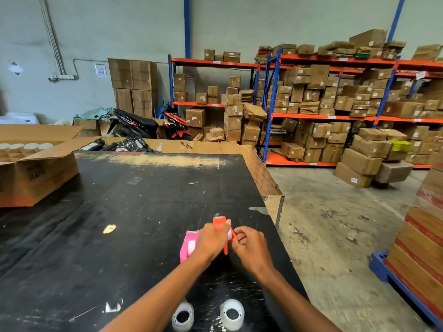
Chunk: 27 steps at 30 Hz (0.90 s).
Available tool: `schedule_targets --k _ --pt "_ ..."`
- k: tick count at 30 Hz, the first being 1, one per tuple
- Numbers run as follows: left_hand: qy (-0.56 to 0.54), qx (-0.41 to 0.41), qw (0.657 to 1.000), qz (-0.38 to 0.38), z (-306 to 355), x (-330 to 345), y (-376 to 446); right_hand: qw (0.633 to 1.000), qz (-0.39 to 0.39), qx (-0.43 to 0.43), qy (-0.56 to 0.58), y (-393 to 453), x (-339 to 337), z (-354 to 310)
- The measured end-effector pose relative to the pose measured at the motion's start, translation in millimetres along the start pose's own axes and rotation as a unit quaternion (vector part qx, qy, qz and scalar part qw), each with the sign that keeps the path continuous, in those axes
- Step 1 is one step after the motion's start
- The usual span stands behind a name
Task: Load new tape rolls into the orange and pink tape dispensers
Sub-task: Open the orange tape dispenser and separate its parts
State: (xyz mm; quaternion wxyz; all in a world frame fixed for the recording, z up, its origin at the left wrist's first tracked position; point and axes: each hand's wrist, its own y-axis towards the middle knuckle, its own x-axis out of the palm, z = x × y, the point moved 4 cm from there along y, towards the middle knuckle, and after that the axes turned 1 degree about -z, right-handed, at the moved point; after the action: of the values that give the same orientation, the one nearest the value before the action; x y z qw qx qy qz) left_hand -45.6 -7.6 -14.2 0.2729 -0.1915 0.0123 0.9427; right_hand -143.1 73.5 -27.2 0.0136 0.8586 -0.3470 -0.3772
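Orange dispenser being worked first

On the desk (134,212), the pink dispenser (188,246) stands beside the orange dispenser (221,226), which the left hand (211,242) clamps, likely steadying it; right hand (250,245) grip pinches its side. Two rolls (183,316) wait near the front edge

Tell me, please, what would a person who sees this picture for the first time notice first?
First, the two bright dispensers near the right edge of the black table: the orange tape dispenser, held by the left hand with the right hand working at its side, and the pink tape dispenser standing just left of it. Next, two clear tape rolls at the near table edge. Behind, shelves crowded with cardboard boxes fill the background.
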Motion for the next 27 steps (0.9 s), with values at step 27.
schedule_targets --k 27 --pt "-0.199 0.027 0.980 -0.006 9.8 -89.5 -16.3 0.990 0.019 0.080 0.111 -12.7 -23.5 -26.2"
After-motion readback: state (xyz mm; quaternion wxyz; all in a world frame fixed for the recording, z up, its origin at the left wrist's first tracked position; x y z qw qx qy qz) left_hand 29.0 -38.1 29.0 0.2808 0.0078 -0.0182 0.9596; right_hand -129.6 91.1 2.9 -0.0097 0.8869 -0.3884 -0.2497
